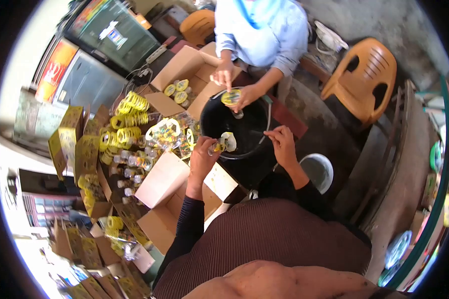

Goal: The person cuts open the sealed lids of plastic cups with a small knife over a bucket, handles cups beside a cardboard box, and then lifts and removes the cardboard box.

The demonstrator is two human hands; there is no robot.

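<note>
Over the near left rim of a black bucket (208, 119), my left hand (203, 158) holds a small clear cup (217, 148) with a whitish, partly loose piece (229, 141) at its top. At the bucket's right rim is my right hand (283, 144), its fingertips pinched together beside the handle; whether something small is between them is hard to see. Across the bucket, a co-worker in light blue (264, 35) holds a cup with a yellow lid (231, 97) over the opening, one finger touching the lid.
An open carton (179, 67) with yellow-lidded cups stands behind left. Another open carton (160, 182) is near my left arm. Many cups and yellow rings (129, 134) lie to the left. A white pail (318, 172) and an orange chair (366, 79) are at right.
</note>
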